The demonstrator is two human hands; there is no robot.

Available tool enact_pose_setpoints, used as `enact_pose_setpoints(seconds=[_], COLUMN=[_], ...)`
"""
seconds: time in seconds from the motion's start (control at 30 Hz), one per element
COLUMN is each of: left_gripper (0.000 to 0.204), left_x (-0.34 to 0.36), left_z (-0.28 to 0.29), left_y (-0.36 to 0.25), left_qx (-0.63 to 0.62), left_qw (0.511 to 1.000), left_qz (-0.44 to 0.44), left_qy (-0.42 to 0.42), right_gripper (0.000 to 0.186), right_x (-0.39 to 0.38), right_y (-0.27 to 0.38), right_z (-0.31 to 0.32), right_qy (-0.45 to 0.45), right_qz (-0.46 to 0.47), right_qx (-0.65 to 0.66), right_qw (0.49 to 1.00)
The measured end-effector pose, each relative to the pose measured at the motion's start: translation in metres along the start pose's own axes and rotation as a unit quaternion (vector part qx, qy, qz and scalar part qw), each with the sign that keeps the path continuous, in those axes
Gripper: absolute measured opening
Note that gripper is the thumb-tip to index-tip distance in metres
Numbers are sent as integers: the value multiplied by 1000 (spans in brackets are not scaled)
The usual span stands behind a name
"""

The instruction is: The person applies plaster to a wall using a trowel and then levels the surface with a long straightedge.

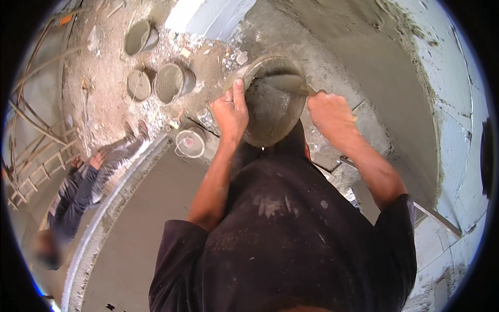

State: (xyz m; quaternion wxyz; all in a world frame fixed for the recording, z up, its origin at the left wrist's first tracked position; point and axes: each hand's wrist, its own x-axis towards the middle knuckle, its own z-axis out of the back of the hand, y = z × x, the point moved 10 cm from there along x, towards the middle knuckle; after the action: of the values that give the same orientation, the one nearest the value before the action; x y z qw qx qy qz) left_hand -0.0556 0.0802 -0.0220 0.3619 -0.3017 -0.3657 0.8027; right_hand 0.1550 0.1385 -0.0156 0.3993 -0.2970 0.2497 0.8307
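Note:
My left hand (230, 113) is closed on the left rim of a round, mortar-crusted bucket (247, 68), its thumb lying over the edge. The bucket is tilted in front of my body, so its inside shows wet grey mortar (265, 106). My right hand (332, 115) is closed round the handle of a trowel at the bucket's right side. The trowel (285, 82) reaches leftward into the upper part of the bucket, its blade coated with mortar. My fingers hide most of its handle.
Several mortar-stained buckets (171, 82) stand on the rubble-strewn floor at the far left. Nearer is a small white pail (190, 143) by a low wall (112, 200). Another person (86, 179) is beyond that wall, near a ladder (39, 182). A plastered wall (387, 78) rises on the right.

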Motion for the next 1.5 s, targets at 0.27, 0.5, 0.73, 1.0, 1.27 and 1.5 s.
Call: enact_pose_setpoints(seconds=[0.27,0.5,0.73,1.0,1.27,1.5], left_gripper=[51,48,55,54,63,65], left_x=[-9,-17,-40,-80,-140,-147], left_z=[68,160,189,203,211,158], left_y=[-5,44,110,184,184,170], left_qx=[-34,-56,-67,-8,-61,-24], left_qw=[995,985,959,930,877,874], left_qz=[-57,5,102,146,201,280], left_qy=[-71,-164,-256,-338,-433,-397], right_gripper=[20,32,27,20,33,30], right_x=[-8,-6,-4,-26,-36,-21], right_y=[99,142,136,90,-200,-227], right_z=[-33,-45,-50,-17,20,-65], right_qy=[14,-13,-218,68,-107,-279], right_qz=[117,153,51,108,-147,-104], right_qx=[108,207,104,434,364,257], right_qw=[987,966,969,892,913,919])
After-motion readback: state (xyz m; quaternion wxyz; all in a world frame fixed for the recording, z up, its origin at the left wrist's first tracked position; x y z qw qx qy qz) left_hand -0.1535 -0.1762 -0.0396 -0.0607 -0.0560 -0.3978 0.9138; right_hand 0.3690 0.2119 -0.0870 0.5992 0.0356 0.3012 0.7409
